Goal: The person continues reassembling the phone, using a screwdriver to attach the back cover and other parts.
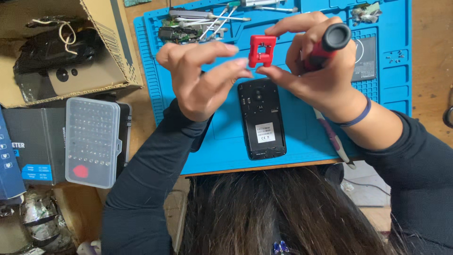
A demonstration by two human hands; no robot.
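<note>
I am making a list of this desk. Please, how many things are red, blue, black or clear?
Red: 1, the small block both hands pinch.
Blue: 1, the work mat.
Black: 1, the opened phone.
Clear: 1, the bit case.
Red and black: 1, the screwdriver.
Total: 5

A blue work mat point(391, 94) covers most of the wooden tabletop point(432, 52). Along the mat's far edge lie several slim hand tools point(212, 21) beside a small circuit board point(177, 33), and another small part point(365, 13) sits near its far right corner. Tiny screws point(394, 56) rest in a compartment by the mat's right edge. At the tabletop's left edge, an open cardboard box point(106, 52) holds dark items (possibly wrapped devices, hard to tell). In front of it a clear plastic bit case point(92, 141) lies on a dark box point(35, 146)
</note>
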